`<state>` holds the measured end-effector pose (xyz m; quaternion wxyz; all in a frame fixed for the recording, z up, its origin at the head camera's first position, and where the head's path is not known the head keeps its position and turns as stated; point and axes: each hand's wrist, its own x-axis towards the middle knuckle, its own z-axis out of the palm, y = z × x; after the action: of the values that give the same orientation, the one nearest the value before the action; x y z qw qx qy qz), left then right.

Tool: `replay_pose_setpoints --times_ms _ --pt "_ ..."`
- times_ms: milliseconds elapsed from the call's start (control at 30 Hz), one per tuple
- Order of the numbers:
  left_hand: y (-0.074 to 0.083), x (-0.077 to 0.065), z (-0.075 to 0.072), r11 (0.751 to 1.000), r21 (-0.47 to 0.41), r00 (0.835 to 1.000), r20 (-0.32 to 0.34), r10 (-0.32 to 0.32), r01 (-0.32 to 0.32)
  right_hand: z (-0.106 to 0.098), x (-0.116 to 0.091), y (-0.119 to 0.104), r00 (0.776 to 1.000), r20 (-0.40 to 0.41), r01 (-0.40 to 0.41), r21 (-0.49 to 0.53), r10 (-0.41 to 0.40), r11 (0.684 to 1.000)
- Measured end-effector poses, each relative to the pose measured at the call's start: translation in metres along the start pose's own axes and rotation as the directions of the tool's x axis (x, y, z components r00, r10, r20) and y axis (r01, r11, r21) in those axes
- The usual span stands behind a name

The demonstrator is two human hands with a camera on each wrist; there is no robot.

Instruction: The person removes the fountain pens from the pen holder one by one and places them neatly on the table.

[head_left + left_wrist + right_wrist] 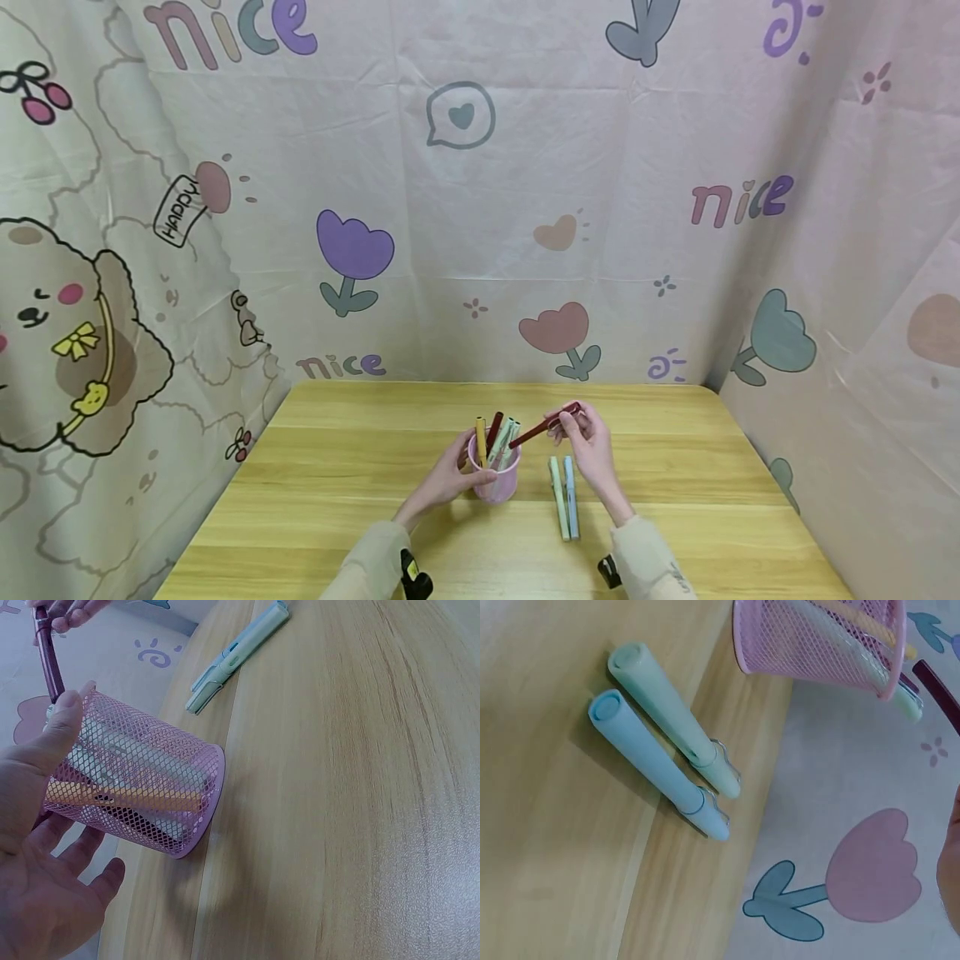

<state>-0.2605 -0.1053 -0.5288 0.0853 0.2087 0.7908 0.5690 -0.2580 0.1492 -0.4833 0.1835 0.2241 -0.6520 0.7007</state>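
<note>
A pink mesh pen cup (497,492) stands on the table, gripped near its rim by my left hand (448,482), thumb on the near side and fingers behind. Inside it are a yellow-orange pen (481,435), a dark red pen (494,427) and pale green pens (500,443). My right hand (590,443) pinches another dark red pen (532,433), tilted, its lower end right at the cup's rim. In the right wrist view only an edge of that hand shows.
A pale green pen (664,709) and a light blue pen (646,754) lie side by side on the wooden table (360,467), right of the cup and below my right hand. A printed cloth (480,208) hangs behind the table and along both sides.
</note>
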Motion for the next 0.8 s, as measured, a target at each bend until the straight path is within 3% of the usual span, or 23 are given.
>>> replay_pose_setpoints --times_ms 200,333,367,467,567,600,800 --pt "0.003 -0.001 0.0 1.0 -0.008 1.0 0.001 0.001 -0.001 -0.009 0.0 0.0 0.998 -0.053 -0.016 0.053 0.018 0.998" --pt "-0.001 0.001 0.0 1.0 -0.009 1.0 0.004 0.002 -0.002 -0.015 0.0 0.001 0.996 -0.062 0.069 0.134 -0.061 0.989" --pt "-0.002 0.001 0.0 1.0 -0.012 1.0 0.005 0.005 -0.005 -0.02 0.0 0.017 0.994 -0.049 0.109 0.177 -0.101 0.978" --pt "-0.002 0.001 0.0 1.0 -0.016 1.0 0.008 0.013 -0.013 -0.024 0.0 0.018 0.989 -0.05 0.149 0.223 -0.142 0.963" --pt "-0.001 0.0 0.0 1.0 -0.018 1.0 0.006 0.004 -0.003 -0.026 -0.002 0.015 0.994 -0.061 0.097 0.204 -0.086 0.974" --pt "0.0 0.0 0.0 1.0 -0.016 1.0 0.005 0.0 0.0 -0.022 -0.003 -0.002 0.996 -0.08 0.052 0.168 -0.039 0.984" --pt "0.001 0.0 0.0 1.0 -0.013 1.0 -0.001 0.001 -0.001 -0.029 -0.006 -0.007 0.989 -0.096 -0.102 0.105 0.112 0.989"
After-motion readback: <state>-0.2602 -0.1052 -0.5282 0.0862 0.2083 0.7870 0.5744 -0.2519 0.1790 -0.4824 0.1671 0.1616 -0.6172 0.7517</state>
